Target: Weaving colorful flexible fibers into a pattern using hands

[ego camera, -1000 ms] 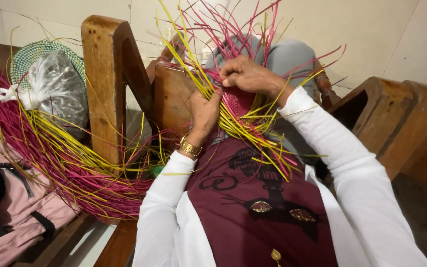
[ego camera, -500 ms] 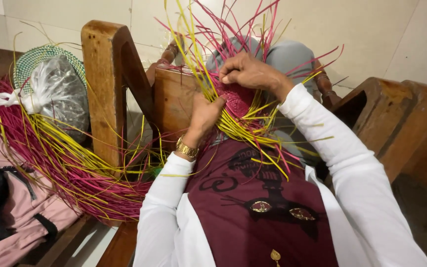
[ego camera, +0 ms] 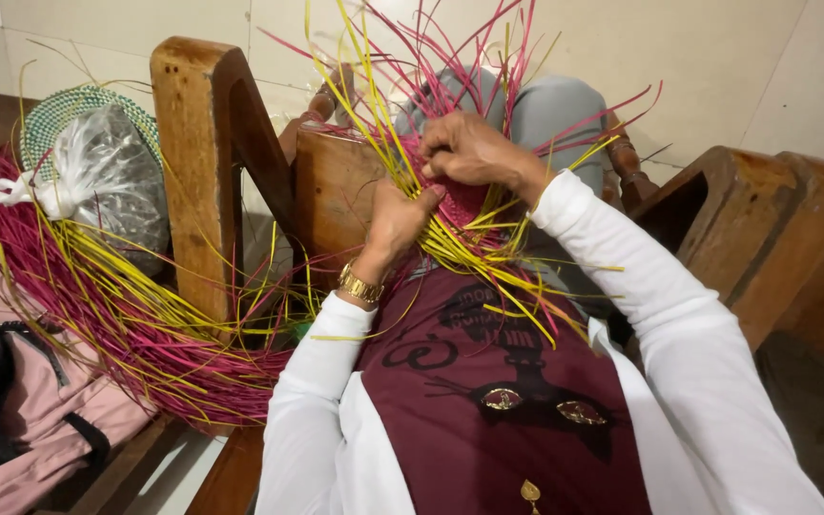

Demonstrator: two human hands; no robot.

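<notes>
Figure: weaving held at chest height, head view. Your left hand [ego camera: 395,221] and right hand [ego camera: 469,150] meet just above the centre of the frame, both closed on the woven pink piece [ego camera: 463,202], a small dense patch of plaiting that shows between them. The left hand grips it from below, fingers curled tight around the near edge, so the piece has a firm base; the right hand comes over the top with fingers folded, pinching strands against the woven part. Which single strand it pinches cannot be told.

The loose yellow and pink strands [ego camera: 488,262] fan out from the patch in all directions, up toward the top edge and down across your maroon garment [ego camera: 488,401], because only their inner ends are locked into the weave. A gold wristwatch [ego camera: 361,285] sits on the left wrist below the white sleeve.

At left of the frame a large bundle of pink and yellow strands [ego camera: 116,324] curves along the bench beside a wooden post [ego camera: 197,172], within arm's reach. A clear plastic bag [ego camera: 107,176] rests on a green woven disc [ego camera: 69,105] in the upper left. A pink bag [ego camera: 21,420] lies at lower left.
</notes>
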